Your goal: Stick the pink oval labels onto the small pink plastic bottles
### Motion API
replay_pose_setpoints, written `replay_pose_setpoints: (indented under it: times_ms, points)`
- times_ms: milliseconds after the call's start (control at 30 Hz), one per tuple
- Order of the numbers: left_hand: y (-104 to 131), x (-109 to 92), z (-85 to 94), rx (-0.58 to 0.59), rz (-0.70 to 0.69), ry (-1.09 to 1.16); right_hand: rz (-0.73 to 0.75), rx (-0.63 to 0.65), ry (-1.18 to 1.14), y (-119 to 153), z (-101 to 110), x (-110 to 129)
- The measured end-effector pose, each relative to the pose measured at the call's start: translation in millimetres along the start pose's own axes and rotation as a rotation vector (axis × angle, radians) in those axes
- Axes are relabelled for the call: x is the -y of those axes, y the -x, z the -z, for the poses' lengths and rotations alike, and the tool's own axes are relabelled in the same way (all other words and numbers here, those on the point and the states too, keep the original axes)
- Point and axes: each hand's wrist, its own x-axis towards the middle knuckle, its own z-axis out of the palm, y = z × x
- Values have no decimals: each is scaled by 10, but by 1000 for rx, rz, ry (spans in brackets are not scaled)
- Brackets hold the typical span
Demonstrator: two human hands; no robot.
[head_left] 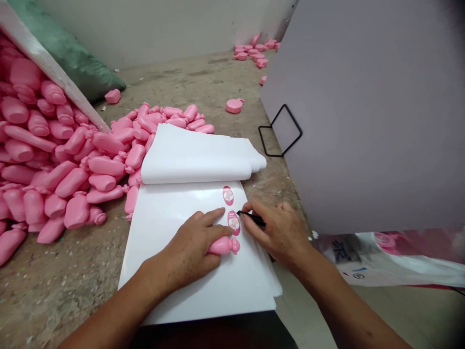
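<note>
My left hand [194, 242] rests on the white sticker sheet [174, 208], its palm and lower fingers around a small pink bottle [221, 245]. The bottle lies on its side with the capped end pointing right. My index finger stretches toward two oval pink stickers on the sheet, an upper sticker [228, 195] and a lower sticker [233, 222]. In my right hand [278, 228] is a slim black pointed tool [256, 219], pinched between thumb and fingers. Its tip meets the right edge of the lower sticker; whether it is tweezers or a blade I cannot tell.
Sheets curl over in a white roll [196, 162] at the far end of the stack. Many pink bottles [105, 166] spill from a tipped container on the left, before a green sack [65, 53]. Pink pieces [234, 105] lie farther back. A grey panel [370, 116] with a black wire bracket [280, 131] stands right.
</note>
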Motion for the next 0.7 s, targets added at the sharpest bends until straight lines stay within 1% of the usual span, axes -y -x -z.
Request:
replay_pose_setpoints:
  times_ms: [67, 133, 233, 267, 300, 367, 433, 500, 533, 567, 600, 633, 700]
  points:
    - [-1, 5, -11, -6, -18, -8, -46, 3, -5, -21, -15, 3]
    - [9, 9, -5, -3, -23, 1, -121, 5, -22, -37, -39, 15]
    - [32, 3, 24, 14, 4, 18, -189, 9, -56, -39, -60, 47]
    - [39, -2, 35, 24, 13, 23, -213, 16, -104, -29, -56, 60]
    - [44, -7, 46, 32, 24, 27, -256, 28, -192, -14, -45, 73]
    - [48, -16, 67, 50, 45, 39, -387, 46, -466, 36, -4, 95]
    - [48, -19, 86, 68, 65, 60, -539, 37, -775, 101, 55, 107]
    - [53, -21, 101, 64, 70, 104, -629, 21, -993, 166, 124, 119]
    - [63, -26, 106, 37, 64, 148, -648, 17, -1061, 193, 161, 131]
    - [81, -37, 108, -18, 67, 207, -647, 21, -1102, 217, 198, 151]
    - [107, -56, 106, -98, 88, 287, -630, 33, -1121, 236, 233, 181]
    - [145, -83, 97, -188, 132, 396, -607, 52, -1123, 252, 264, 220]
    - [246, -157, 56, -337, 263, 709, -570, 109, -1108, 282, 306, 326]
